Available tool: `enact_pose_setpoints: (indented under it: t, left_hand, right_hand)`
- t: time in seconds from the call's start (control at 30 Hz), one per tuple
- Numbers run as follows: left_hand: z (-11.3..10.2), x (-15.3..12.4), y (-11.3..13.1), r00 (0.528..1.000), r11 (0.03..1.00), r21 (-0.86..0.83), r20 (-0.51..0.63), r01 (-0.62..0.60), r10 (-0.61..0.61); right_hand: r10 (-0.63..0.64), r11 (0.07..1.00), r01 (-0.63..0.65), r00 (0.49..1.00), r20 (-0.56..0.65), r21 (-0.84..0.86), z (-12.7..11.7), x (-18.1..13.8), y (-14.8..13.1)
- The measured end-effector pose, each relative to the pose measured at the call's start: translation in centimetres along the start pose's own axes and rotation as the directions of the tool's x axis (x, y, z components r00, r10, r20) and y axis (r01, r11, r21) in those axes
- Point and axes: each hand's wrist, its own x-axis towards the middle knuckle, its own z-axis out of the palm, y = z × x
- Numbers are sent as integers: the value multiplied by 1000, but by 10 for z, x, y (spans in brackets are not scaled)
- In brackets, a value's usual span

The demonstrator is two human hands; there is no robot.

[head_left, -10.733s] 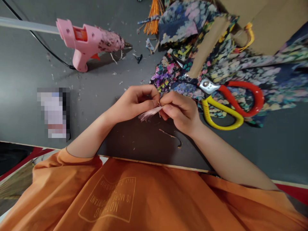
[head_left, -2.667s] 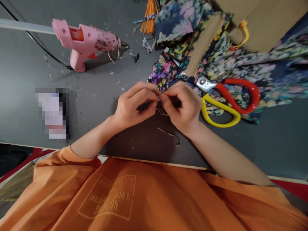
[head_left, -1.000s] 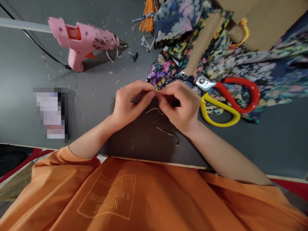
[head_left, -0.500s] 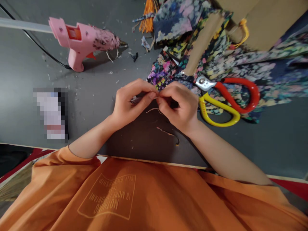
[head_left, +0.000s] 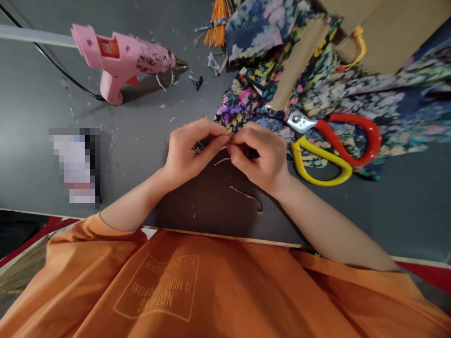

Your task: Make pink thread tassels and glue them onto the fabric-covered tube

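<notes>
My left hand (head_left: pixel 192 150) and my right hand (head_left: pixel 262 157) meet at the fingertips above the desk. Each pinches thumb against forefinger, and whatever lies between the tips is too small to make out. A thin pale strand (head_left: pixel 221 161) shows just below the fingertips; whether it is held or lies on the desk I cannot tell. Close behind the hands is floral fabric (head_left: pixel 234 110). To the right of my right hand, scissors with one red and one yellow handle (head_left: pixel 322 162) lie on the fabric, their blades partly hidden by it.
A pink glue gun (head_left: pixel 121 61) lies at the upper left, its cord trailing left. Below it is a blurred-out object (head_left: pixel 75 166). An orange tassel (head_left: pixel 214 28), brown card (head_left: pixel 299 63) and fabric fill the upper right. A dark scrap (head_left: pixel 250 196) lies near the desk's front edge.
My right hand has shifted very slightly to the left. Less of the pale strand shows beside its thumb. Both hands keep their pinch, and the rest lies as before.
</notes>
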Motion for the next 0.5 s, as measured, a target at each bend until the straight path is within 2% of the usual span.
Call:
enact_pose_setpoints:
  t: [0.1, 0.2, 0.3, 0.4, 0.5]
  left_hand:
    - [-1, -1, -1, 1000, 1000, 6, 5, 2, -2]
    - [-1, -3, -1, 999, 997, -57, 28, 46, -45]
    - [0, -5, -3, 998, 994, -105, 59, 27, -21]
    - [2, -6, -5, 999, 997, -82, 43, -3, 6]
    - [3, -5, -6, 999, 994, -106, 35, 37, -34]
  right_hand:
    - [15, 1000, -15, 1000, -3, -2, 0, 0, 0]
    - [22, 1000, -22, 1000, -19, -8, 0, 0, 1]
    - [20, 1000, -21, 999, -50, -3, 0, 1, 2]
    - [44, 999, -43, 997, -58, 25, -1, 2, 1]
    - [85, 995, -83, 995, -54, 51, -3, 2, -1]
